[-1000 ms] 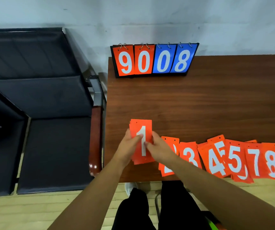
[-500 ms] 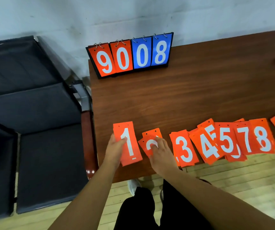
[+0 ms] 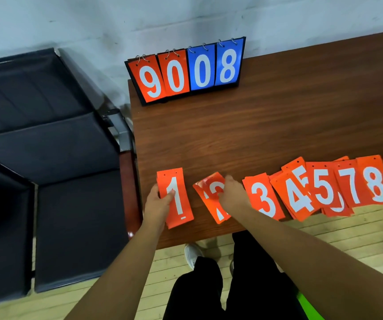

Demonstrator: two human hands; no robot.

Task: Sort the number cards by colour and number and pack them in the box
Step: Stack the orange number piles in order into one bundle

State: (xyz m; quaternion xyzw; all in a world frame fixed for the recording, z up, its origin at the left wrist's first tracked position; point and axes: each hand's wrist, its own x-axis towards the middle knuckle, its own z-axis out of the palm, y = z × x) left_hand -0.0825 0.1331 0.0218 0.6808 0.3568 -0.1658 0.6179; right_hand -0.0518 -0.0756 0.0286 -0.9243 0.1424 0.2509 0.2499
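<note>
Your left hand clasps the stack of orange plastic 1 cards near the front left corner of the brown wooden table, thumb across the digit. Your right hand curls round the loose orange 2 cards just beside it; square them up before lifting, as the front edge is close. The orange 3 pile crowds your right hand, so draw back toward the open middle
</note>
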